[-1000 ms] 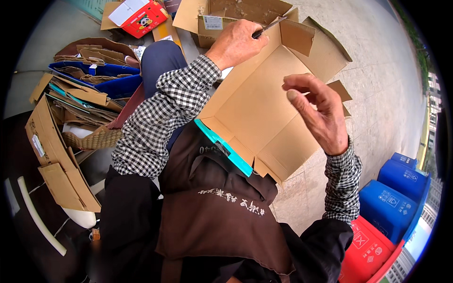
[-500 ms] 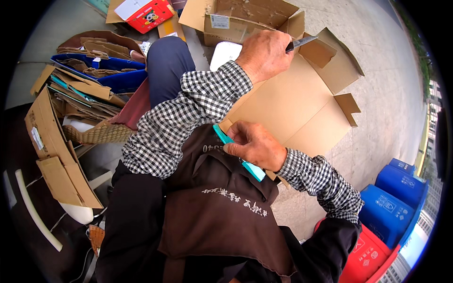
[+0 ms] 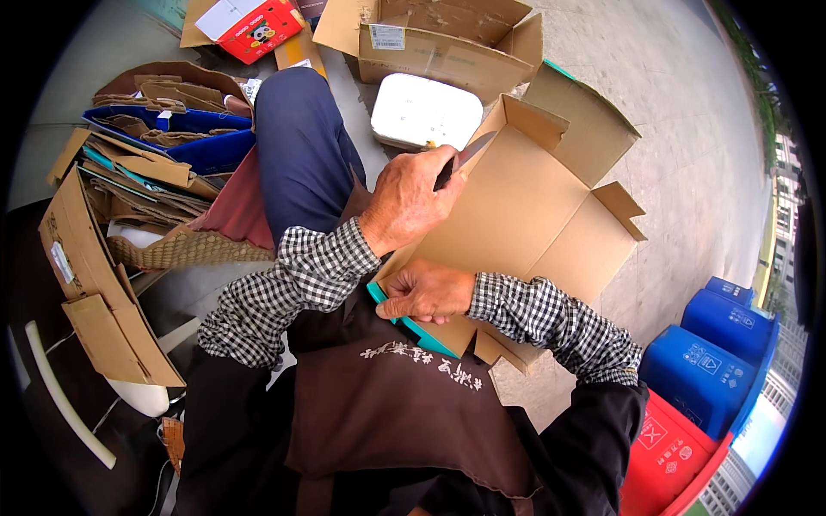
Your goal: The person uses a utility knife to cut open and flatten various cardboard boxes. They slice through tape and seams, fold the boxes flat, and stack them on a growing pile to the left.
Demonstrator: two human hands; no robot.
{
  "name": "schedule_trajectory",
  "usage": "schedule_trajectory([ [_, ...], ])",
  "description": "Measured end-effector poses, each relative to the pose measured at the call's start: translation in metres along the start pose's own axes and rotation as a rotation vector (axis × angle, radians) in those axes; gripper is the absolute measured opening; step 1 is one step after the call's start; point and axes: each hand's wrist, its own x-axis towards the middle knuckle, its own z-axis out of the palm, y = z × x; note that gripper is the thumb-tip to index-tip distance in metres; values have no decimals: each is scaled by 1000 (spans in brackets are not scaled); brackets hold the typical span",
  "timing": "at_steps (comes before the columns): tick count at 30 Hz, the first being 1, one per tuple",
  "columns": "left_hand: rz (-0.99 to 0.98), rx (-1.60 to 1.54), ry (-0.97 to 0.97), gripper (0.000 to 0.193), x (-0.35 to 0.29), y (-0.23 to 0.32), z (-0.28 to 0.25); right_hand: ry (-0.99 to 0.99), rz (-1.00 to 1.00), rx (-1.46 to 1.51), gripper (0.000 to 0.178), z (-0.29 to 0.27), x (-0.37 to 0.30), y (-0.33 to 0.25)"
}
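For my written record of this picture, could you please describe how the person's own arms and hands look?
The left hand and right hand are bare, without gloves. Both arms have black-and-white checked sleeves, gathered at the wrists; above them, plain dark sleeves.

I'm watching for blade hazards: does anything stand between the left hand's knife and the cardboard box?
Nothing visible. The knife in the left hand overlaps the cardboard box in view; contact is unclear. The right hand holds the box's near edge, away from the blade.
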Motion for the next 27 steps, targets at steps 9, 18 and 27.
schedule_trajectory([
  [9, -148, 105, -38, 20, -73, -18, -3, 15, -299, 473, 38, 14, -3, 31],
  [18, -186, -95, -27, 27, -34, -33, -24, 595, -794, -545, 18, 37, -30, 4],
  [27, -343, -623, -85, 35, 14, -36, -71, 560, -599, -775, 27, 42, -41, 21],
])
